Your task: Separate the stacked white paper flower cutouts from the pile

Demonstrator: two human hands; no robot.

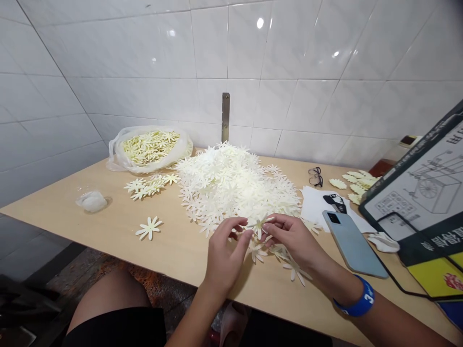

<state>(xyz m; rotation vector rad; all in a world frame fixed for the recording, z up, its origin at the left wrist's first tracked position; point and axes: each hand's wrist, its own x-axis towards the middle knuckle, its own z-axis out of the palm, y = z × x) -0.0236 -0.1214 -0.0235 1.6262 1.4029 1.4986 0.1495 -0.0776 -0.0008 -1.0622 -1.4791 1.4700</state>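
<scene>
Right hand (293, 237) pinches a pale flower cutout (259, 226); left hand (224, 249) curls half-open just beside it.

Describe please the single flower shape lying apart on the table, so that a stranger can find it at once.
On the tan table, find the big pale pile of flower shapes. Left of it, near the front edge, lies the single flower shape. It touches no other, unlike the overlapping cluster behind it.

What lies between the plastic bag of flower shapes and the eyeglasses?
In the head view, a large heap of pale flower shapes lies between the bag and the eyeglasses.
</scene>
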